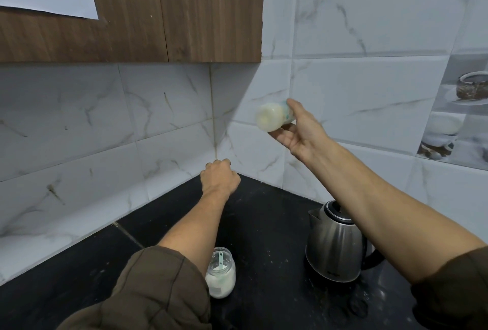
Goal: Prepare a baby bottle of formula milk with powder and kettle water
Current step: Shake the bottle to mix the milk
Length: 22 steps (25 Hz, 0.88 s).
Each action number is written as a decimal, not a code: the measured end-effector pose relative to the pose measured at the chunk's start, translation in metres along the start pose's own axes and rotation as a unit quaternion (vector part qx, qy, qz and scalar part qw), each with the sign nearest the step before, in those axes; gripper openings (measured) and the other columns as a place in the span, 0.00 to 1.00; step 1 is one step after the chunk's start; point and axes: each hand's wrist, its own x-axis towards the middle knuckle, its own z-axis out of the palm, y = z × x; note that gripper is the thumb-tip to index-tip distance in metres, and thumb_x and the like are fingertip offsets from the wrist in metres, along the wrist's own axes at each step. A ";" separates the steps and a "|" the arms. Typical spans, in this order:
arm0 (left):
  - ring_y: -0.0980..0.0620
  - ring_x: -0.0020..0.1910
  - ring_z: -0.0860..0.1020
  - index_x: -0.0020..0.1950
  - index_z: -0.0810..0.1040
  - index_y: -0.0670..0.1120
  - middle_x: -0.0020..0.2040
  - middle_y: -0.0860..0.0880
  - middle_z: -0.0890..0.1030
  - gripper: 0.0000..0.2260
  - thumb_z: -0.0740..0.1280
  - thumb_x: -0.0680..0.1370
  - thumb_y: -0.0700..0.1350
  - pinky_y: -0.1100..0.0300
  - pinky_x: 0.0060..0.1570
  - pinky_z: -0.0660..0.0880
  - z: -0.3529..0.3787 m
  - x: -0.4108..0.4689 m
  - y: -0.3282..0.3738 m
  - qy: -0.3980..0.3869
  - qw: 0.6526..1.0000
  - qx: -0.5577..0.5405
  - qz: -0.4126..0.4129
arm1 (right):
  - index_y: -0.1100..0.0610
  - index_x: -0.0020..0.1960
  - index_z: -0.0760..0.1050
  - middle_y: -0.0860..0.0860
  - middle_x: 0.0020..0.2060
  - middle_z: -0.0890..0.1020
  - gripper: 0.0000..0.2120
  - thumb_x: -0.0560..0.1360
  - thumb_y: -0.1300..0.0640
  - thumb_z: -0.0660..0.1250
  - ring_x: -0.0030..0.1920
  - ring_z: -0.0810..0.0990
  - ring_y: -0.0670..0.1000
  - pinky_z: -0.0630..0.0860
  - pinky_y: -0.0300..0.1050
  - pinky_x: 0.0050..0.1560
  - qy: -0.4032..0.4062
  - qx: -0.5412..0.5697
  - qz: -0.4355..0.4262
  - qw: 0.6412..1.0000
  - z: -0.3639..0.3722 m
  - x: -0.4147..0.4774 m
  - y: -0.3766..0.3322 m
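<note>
Clear plastic baby bottle of pale milky liquid (272, 117) lies tilted in mid-air before the marble-tiled wall (369, 102), gripped by the right hand (301, 133), left hand (220, 177) fisted, seemingly empty: probably shaking to mix, which next calls for a firm grip.

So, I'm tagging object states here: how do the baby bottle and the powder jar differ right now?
The baby bottle is up in the air, tipped sideways in the right hand; the powder jar stands upright on the black counter. The bottle looks filled with creamy, blurred contents; the jar is part full of white powder, a green scoop inside. Both are see-through.
</note>
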 end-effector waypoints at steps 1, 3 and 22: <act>0.41 0.58 0.77 0.64 0.80 0.43 0.57 0.42 0.82 0.16 0.61 0.78 0.40 0.46 0.58 0.76 0.000 0.001 -0.001 0.001 1.000 0.001 -0.002 | 0.58 0.69 0.73 0.63 0.56 0.84 0.20 0.81 0.51 0.72 0.45 0.89 0.60 0.86 0.51 0.35 -0.015 -0.022 0.014 1.000 0.000 -0.003 0.000; 0.40 0.57 0.77 0.62 0.80 0.42 0.57 0.42 0.82 0.14 0.61 0.78 0.40 0.46 0.57 0.76 -0.002 0.002 0.001 -0.002 1.000 0.000 -0.005 | 0.54 0.69 0.74 0.60 0.47 0.88 0.20 0.81 0.49 0.72 0.39 0.89 0.58 0.85 0.48 0.33 -0.097 -0.111 0.034 0.988 0.001 -0.013 0.007; 0.42 0.60 0.77 0.65 0.80 0.43 0.59 0.43 0.82 0.16 0.60 0.79 0.40 0.47 0.56 0.78 0.003 0.000 0.007 0.001 1.000 -0.023 0.002 | 0.55 0.61 0.76 0.64 0.59 0.84 0.14 0.81 0.50 0.73 0.45 0.90 0.60 0.86 0.49 0.35 -0.014 -0.008 0.001 1.000 -0.011 -0.010 -0.005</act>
